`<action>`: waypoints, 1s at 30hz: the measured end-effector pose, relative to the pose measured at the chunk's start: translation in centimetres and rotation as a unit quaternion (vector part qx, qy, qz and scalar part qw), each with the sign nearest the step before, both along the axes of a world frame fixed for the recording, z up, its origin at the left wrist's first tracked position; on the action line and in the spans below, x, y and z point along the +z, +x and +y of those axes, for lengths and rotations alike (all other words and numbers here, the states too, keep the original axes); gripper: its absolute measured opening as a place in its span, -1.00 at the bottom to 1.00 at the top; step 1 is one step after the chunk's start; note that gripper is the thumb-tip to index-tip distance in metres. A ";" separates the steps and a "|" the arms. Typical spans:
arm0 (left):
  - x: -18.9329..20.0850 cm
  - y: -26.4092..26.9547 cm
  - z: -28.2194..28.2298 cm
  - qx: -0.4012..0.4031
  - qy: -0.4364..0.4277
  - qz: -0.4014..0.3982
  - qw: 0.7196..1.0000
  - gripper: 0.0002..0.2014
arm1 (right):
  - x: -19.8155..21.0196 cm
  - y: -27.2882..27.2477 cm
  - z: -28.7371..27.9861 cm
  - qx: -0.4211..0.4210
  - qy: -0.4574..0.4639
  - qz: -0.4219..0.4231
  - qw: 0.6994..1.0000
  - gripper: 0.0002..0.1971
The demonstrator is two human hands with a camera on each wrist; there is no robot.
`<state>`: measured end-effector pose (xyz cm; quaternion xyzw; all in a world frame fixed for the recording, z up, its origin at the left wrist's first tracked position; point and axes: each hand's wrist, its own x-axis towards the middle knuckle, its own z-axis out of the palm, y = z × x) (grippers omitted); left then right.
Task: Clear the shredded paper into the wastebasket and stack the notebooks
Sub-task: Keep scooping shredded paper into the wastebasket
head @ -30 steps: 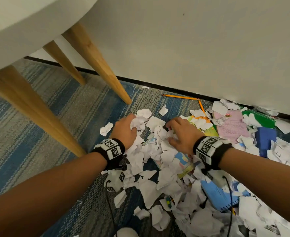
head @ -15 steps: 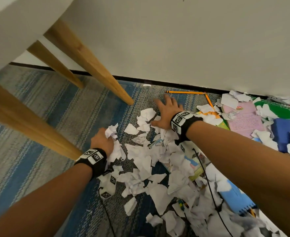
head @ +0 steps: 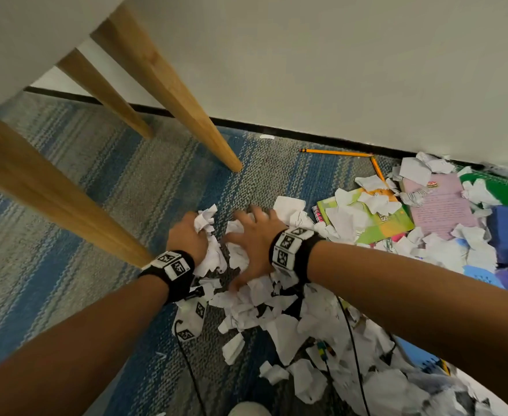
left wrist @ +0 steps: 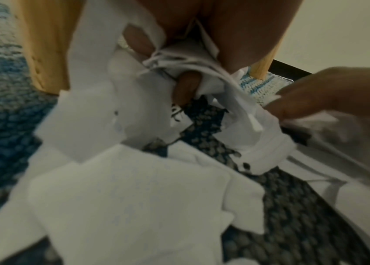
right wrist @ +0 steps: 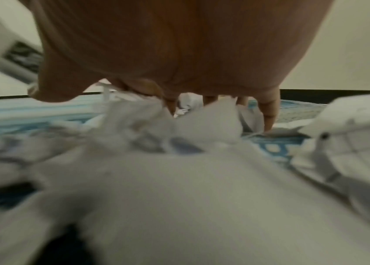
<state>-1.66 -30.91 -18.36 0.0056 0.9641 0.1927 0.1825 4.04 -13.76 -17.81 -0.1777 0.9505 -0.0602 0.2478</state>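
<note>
Torn white paper point(head: 279, 310) litters the striped carpet in front of me. My left hand point(head: 188, 235) grips a crumpled bunch of scraps point(head: 206, 219); the left wrist view shows its fingers point(left wrist: 185, 86) curled into the paper point(left wrist: 134, 188). Right beside it, my right hand point(head: 252, 238) lies spread on the pile, and its fingertips point(right wrist: 270, 114) dig down into the scraps point(right wrist: 179, 179). Half buried to the right lie a green-yellow notebook point(head: 378, 220), a pink one point(head: 438, 205), a green one point(head: 492, 187), a dark blue one point(head: 507, 229) and a light blue spiral one point(head: 420, 355). No wastebasket is in view.
Slanted wooden table legs point(head: 168, 85) point(head: 52, 199) stand left of my hands, under a white tabletop. Two yellow pencils point(head: 336, 152) point(head: 377, 168) lie by the black skirting of the wall. Black cables point(head: 351, 340) trail from my wrists across the paper.
My right hand has drawn back from near the pencils towards me, dragging scraps to the left hand. The left hand has stayed in place, still holding its bunch.
</note>
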 end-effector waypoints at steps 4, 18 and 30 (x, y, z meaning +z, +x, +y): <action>0.4 0.3 0.3 0.018 0.005 -0.006 1.000 -0.78 | 0.5 4.0 -0.8 0.085 0.030 -0.032 0.995 0.27; 0.6 0.5 0.6 0.019 0.001 -0.003 1.000 -0.73 | 0.6 5.6 -0.5 0.189 -0.065 -0.054 0.978 -0.51; 0.0 0.2 0.1 -0.011 0.001 0.001 1.000 -0.71 | 3.7 5.6 1.6 0.152 -0.119 -0.003 0.981 -0.35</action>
